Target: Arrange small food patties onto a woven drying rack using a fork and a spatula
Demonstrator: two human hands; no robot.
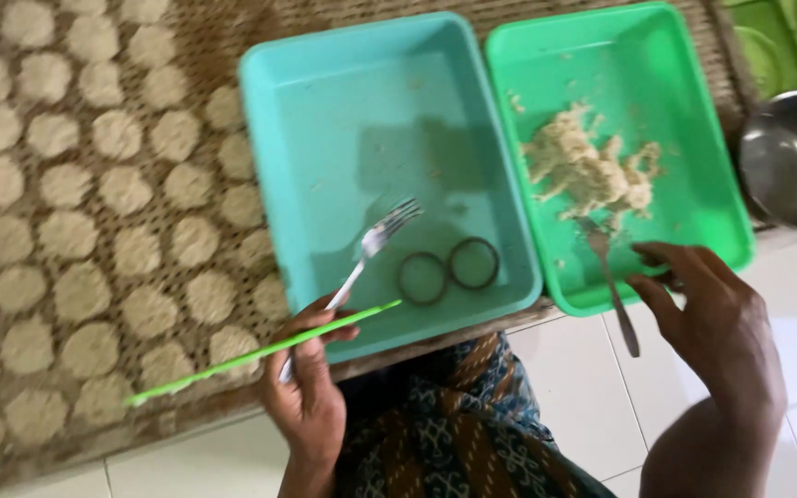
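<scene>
Left hand (306,392) gripping fork (375,242) and green stick (260,352) — right hand (707,318), fingers loosely spread, touching green tray (694,138) beside a second fork (612,281).

- A woven mat (232,55) covers the floor on the left, with rows of pale round dough discs (122,189) laid on it.
- A steel bowl (795,161) sits at the far right.
- White floor tiles (565,406) lie along the near edge.
- Two dark rings (447,270) lie side by side.
</scene>
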